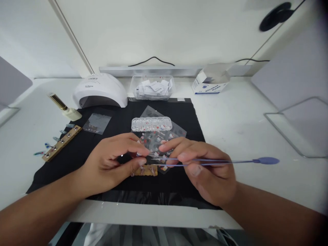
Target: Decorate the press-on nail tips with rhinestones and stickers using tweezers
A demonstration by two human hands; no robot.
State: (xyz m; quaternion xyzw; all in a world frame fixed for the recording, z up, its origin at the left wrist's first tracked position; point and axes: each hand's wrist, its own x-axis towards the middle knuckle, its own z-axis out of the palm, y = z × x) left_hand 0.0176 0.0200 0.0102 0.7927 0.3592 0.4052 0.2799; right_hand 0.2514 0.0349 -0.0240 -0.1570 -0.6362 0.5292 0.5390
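Purple tweezers (241,162) lie across my right hand (207,167), which is closed on them with the tips pointing left. Thumb and forefinger of my left hand (115,164) are pinched together by the tweezer tips; what they hold is too small to make out. Below the fingertips, a wooden strip with clips (147,170) sits on the black cloth (120,196). Just beyond my hands are a clear compartment case (151,124) with small gems and a transparent sheet (179,130) scattered with red and white bits.
At the back stand a white lamp (101,87), a clear tub of packets (153,89) and an alcohol pad box (211,83). On the left are a bottle (71,113), a small plastic bag (97,122) and another wooden strip (63,141) holding nail tips. A metal stand (289,136) is at right.
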